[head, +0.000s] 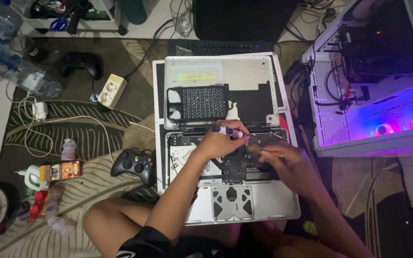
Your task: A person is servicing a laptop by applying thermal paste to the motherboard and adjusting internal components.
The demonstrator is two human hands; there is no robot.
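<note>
An opened silver laptop (264, 203) lies bottom-up on the floor in front of me, its dark circuit board (237, 169) exposed. My left hand (221, 142) grips a screwdriver (226, 131) with a white and dark handle, tip down toward the board's upper edge. My right hand (285, 162) rests on the board's right side, fingers pinched on a small thin tool that I cannot make out. The laptop's removed bottom cover (244, 71) lies just behind, carrying a black case of screwdriver bits (204, 102).
A black game controller (135, 165) lies left of the laptop, a white power strip (111, 91) and cables further back. An open lit computer case (374, 81) stands at the right. Small bottles and a box (60, 171) lie at the left. My bare knee (111, 222) is low centre.
</note>
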